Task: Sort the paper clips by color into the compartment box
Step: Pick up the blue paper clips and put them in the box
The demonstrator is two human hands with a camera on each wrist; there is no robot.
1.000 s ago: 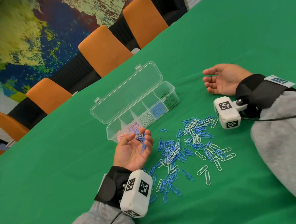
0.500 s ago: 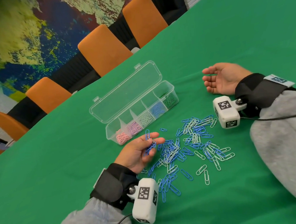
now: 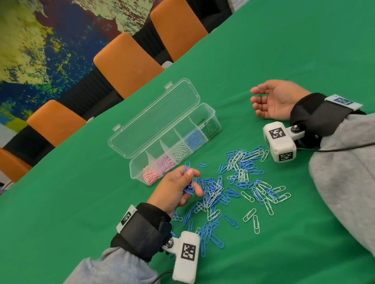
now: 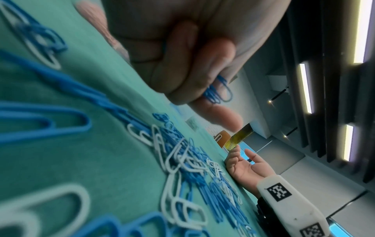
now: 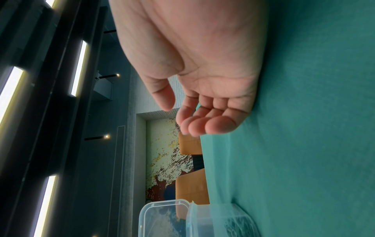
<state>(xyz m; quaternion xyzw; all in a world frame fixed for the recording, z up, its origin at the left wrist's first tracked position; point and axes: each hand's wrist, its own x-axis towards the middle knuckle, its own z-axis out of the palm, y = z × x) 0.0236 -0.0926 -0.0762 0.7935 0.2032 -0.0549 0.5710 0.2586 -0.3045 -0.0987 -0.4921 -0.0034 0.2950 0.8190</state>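
Note:
A clear compartment box (image 3: 211,114) lies open on the green table, its lid (image 3: 156,117) folded back. Its compartments hold pink, lilac, white, blue and green clips. A loose pile of blue and white paper clips (image 3: 235,182) is spread in front of it. My left hand (image 3: 180,188) hovers at the pile's left edge, just before the box's pink end, fingers curled round a bunch of blue clips (image 3: 188,181) (image 4: 218,91). My right hand (image 3: 274,101) (image 5: 194,99) rests palm up on the cloth to the right of the box, fingers loosely curled, holding nothing.
Orange chairs (image 3: 124,62) line the table's far edge, with a painted wall behind. My grey right sleeve (image 3: 355,175) lies across the table at the right. Green cloth (image 3: 307,35) stretches beyond the box and hands.
My left hand has turned from palm up to palm sideways, closed round the blue clips, and dropped toward the pile's left edge. The right hand has stayed still.

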